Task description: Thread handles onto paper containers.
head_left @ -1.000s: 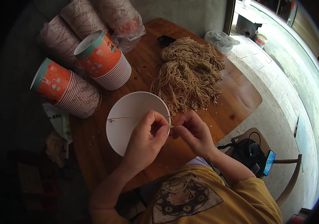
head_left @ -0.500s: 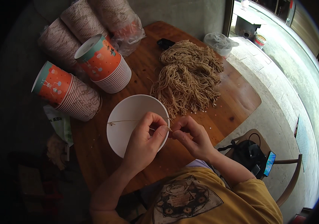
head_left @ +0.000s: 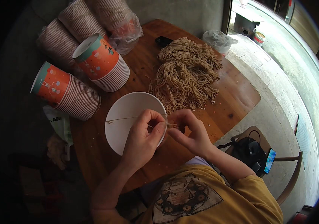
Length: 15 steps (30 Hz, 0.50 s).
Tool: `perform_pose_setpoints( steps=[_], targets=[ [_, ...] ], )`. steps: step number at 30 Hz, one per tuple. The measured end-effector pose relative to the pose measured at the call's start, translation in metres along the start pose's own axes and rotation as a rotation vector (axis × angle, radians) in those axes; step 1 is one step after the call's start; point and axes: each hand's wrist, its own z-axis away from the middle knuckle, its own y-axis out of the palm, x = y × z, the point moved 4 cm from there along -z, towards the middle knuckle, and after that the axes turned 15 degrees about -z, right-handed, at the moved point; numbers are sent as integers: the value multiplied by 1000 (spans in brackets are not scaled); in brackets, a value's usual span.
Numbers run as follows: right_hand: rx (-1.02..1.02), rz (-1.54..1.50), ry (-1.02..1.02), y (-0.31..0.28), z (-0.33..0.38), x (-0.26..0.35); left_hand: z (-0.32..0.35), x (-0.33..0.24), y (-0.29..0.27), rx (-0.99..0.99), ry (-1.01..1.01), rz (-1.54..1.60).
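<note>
A white paper bucket (head_left: 119, 134) stands on the table in front of me. Thin tan twine (head_left: 124, 118) stretches across its mouth, with a small knot at the left rim. Over the bucket's right rim, my left hand (head_left: 144, 136) is closed, thumb and forefinger pinching the twine. Just outside that rim, my right hand (head_left: 192, 132) pinches the short end of the same twine, fingertips almost touching the left hand's. My fingers partly hide the twine at the right rim. Beyond my hands lies a loose heap of tan twine lengths (head_left: 187, 80).
Two stacks of orange and green paper buckets, one stack (head_left: 101, 63) nearer the bucket and another stack (head_left: 66, 91) at left, stand on the table (head_left: 238, 95). Bagged stacks (head_left: 81, 20) lie behind. A plastic-bagged tub (head_left: 219, 41) sits far right; a chair (head_left: 241, 145) holds a black bag.
My right hand's fingers have lifted slightly and spread a little from the thumb, working at the twine end. My left hand keeps its pinch at the rim. The whole view has shifted slightly.
</note>
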Motion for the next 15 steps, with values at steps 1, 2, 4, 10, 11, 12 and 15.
perform_pose_setpoints(
  steps=[1, 2, 4, 10, 11, 12, 15],
  targets=[
    [1, -2, 0, 1, -1, 1, 1, 0, 0, -1, -1, -2],
    [-13, 42, 7, 0, -1, 1, 1, 0, 0, -1, -4, -14],
    [-25, 85, 13, 0, -3, 4, 2, 3, 0, -2, -9, -27],
    [81, 389, -250, -3, -6, 19, 6, -5, -5, -86, 154, -288],
    [116, 361, -249, -6, -7, 18, 8, -7, -5, -63, 119, -316],
    [152, 333, -248, -9, -8, 18, 10, -8, -5, -41, 83, -344],
    [270, 316, -127, -18, -21, 34, 32, -17, -11, 16, 209, -644]
  ],
)
